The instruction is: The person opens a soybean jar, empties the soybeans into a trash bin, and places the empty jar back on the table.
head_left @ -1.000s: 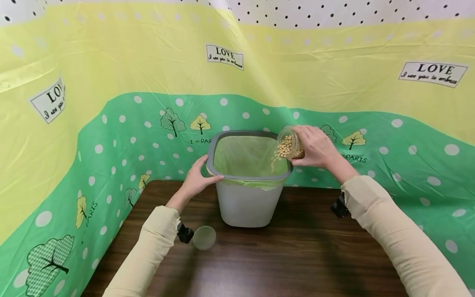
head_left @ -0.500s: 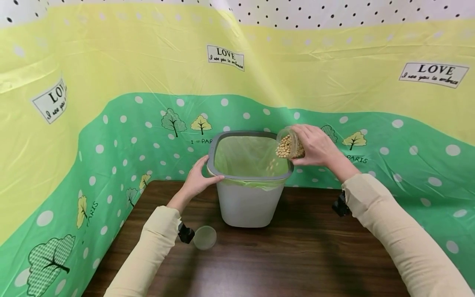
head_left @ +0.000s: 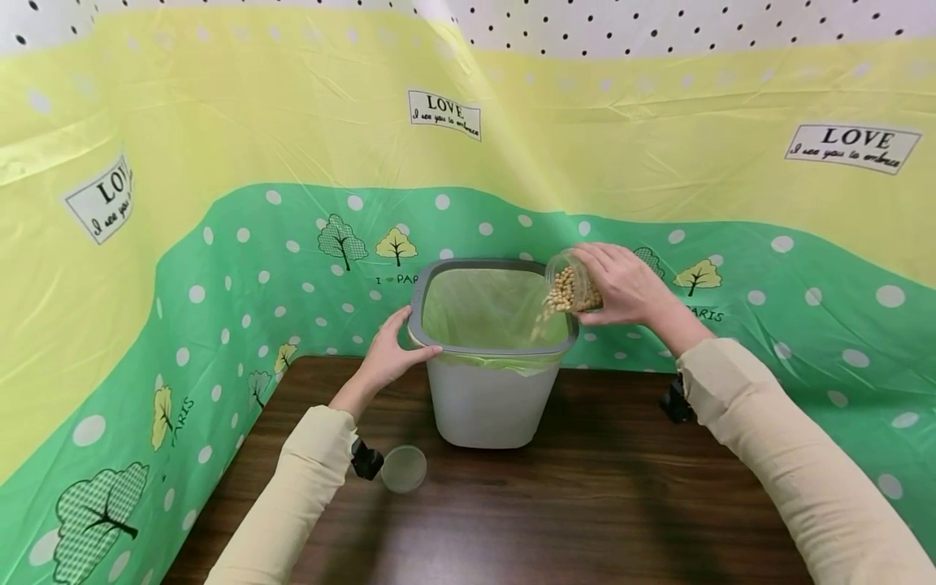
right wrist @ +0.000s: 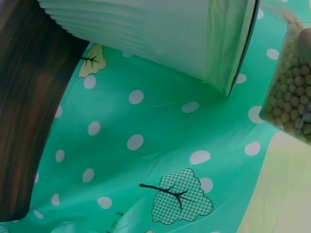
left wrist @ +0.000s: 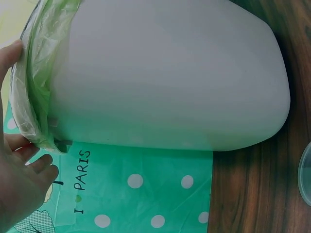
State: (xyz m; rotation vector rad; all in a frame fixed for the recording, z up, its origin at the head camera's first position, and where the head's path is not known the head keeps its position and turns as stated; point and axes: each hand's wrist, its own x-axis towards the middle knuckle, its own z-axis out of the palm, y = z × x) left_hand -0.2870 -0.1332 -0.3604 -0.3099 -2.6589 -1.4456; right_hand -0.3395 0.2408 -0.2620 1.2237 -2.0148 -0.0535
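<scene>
A light grey trash can (head_left: pixel 490 402) with a darker rim stands on the table, lined with a thin green bag (head_left: pixel 475 305). My left hand (head_left: pixel 387 355) holds the can's rim at its left side, thumb along the front edge. Over the opening's right side, my right hand (head_left: pixel 627 288) grips a clear jar (head_left: pixel 561 262) tipped sideways, its mouth facing left. Soybeans (head_left: pixel 561 294) fill much of the jar, and a stream of them falls from the mouth into the lined can. In the right wrist view, the beans show through the jar's wall (right wrist: pixel 291 97).
A round clear lid (head_left: pixel 404 469) lies on the dark wooden table (head_left: pixel 512 520), just right of the left wrist's black camera (head_left: pixel 365 459). A printed green and yellow cloth (head_left: pixel 292 130) hangs behind and along the left side, close to the can's back.
Soybeans keep falling from the tilted jar, the stream thinning and then thickening again. The left hand, can and lid stay where they were.
</scene>
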